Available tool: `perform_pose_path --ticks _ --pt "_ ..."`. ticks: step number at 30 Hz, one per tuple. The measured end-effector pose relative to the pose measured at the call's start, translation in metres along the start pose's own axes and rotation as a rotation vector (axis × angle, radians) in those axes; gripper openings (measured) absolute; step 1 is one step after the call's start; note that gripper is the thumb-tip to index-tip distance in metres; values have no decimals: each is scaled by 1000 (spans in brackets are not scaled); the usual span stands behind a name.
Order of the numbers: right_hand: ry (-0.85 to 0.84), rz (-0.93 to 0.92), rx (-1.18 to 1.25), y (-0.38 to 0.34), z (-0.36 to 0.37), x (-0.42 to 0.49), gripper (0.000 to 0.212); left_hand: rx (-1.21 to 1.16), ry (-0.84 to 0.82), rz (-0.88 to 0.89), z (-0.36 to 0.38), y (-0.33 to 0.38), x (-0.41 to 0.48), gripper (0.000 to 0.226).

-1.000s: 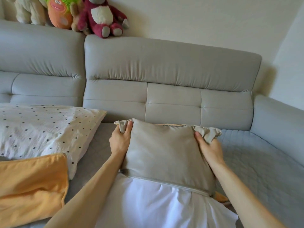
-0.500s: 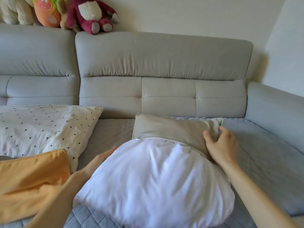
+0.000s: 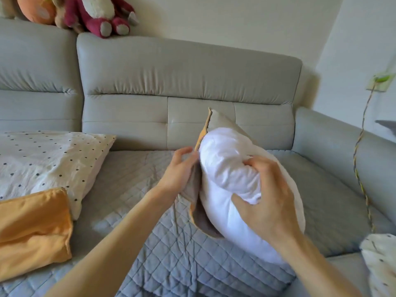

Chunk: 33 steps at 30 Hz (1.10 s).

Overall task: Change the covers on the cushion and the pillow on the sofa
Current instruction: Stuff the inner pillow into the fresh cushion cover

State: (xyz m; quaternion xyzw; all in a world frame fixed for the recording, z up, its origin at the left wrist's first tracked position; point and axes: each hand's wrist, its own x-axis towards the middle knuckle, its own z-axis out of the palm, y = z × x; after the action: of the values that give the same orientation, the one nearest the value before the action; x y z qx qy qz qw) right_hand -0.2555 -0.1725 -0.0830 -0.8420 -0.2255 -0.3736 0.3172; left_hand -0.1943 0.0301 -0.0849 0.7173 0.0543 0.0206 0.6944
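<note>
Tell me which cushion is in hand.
The white cushion: the right hand grips it, the left hand its grey cover. The dotted pillow and orange cushion lie untouched.

**Surroundings of the work area.** Far up and left of the grip (image 3: 246, 183), plush toys sit on top of the grey sofa backrest (image 3: 188, 67). One is a dark-red bear (image 3: 100, 16) with a white belly. Beside it is an orange toy (image 3: 34, 9), cut off by the frame edge. Beneath and around the grip, a blue-grey quilted mat (image 3: 171, 254) covers the seat. Right of the grip, beyond the sofa arm (image 3: 334, 146), a green-and-yellow braided cable (image 3: 361, 133) hangs from a wall socket (image 3: 380, 82) on the pale wall (image 3: 235, 22) and trails down over the arm.
</note>
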Motion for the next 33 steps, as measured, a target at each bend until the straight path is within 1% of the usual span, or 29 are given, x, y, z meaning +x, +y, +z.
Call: perform_pose_path --ticks 1,2,3,5,6,7,8,9,10,11,12,13,15,16,17,18,19,20,22,24,26,27,28,29,30,31,32,33 --pt "-41 90 37 11 -12 3 56 102 4 16 10 0 2 40" --pt "-69 140 30 18 -22 6 55 179 -21 21 20 0 4 39" --pt "-82 164 -27 24 -31 8 55 218 -31 36 30 5 5 32" --pt "-99 147 -249 29 -49 12 59 335 -13 102 45 19 6 19" --pt "-111 153 -329 29 -60 14 67 405 -11 143 53 28 5 20" --pt "-152 186 -341 21 -73 17 80 461 -18 189 63 35 5 27" --pt "-212 230 -268 11 -86 19 94 519 -31 228 73 43 2 36" --pt "-248 296 -130 -1 -99 22 110 569 -39 261 84 48 1 43" --pt "-225 333 -9 -13 -111 24 120 606 -54 290 95 52 -2 48" --pt "-176 324 19 -22 -118 25 120 636 -77 323 105 53 -5 52" --pt "-145 295 -70 -26 -122 27 114 666 -108 367 114 54 -8 52" --pt "-178 280 -220 -23 -123 32 108 697 -125 411 121 54 -9 48" --pt "-355 347 -486 0 -119 37 99 752 -103 480 126 59 -8 33" --pt "-446 396 -547 16 -116 38 96 767 -92 484 125 64 -4 26" --pt "-504 414 -548 31 -111 36 94 767 -97 464 122 68 0 19" --pt "-522 423 -506 46 -104 33 91 755 -115 426 119 73 2 15" --pt "-503 391 -464 55 -92 30 86 736 -139 386 116 75 4 11" --pt "-468 305 -478 60 -78 28 80 711 -161 360 113 77 5 9" --pt "-403 111 -627 66 -41 27 76 638 -177 350 107 78 0 9" --pt "-378 71 -714 66 -5 30 71 524 -143 349 99 75 -14 12" --pt "-440 44 -737 73 27 38 55 421 -157 332 85 63 -30 10" --pt "-492 70 -737 74 38 44 45 378 -198 298 76 53 -40 10" --pt "-492 85 -748 75 47 50 36 325 -222 240 67 42 -47 12" --pt "-472 102 -753 75 55 55 29 279 -204 180 57 31 -50 14" --pt "-429 97 -749 74 65 57 23 274 -157 141 46 22 -47 14" --pt "-415 81 -732 69 74 56 16 327 -117 123 34 13 -40 13" --pt "-411 53 -709 62 83 54 11 435 -96 115 22 3 -32 12" --pt "-400 -1 -677 56 92 50 13 566 -73 112 10 -6 -26 13"
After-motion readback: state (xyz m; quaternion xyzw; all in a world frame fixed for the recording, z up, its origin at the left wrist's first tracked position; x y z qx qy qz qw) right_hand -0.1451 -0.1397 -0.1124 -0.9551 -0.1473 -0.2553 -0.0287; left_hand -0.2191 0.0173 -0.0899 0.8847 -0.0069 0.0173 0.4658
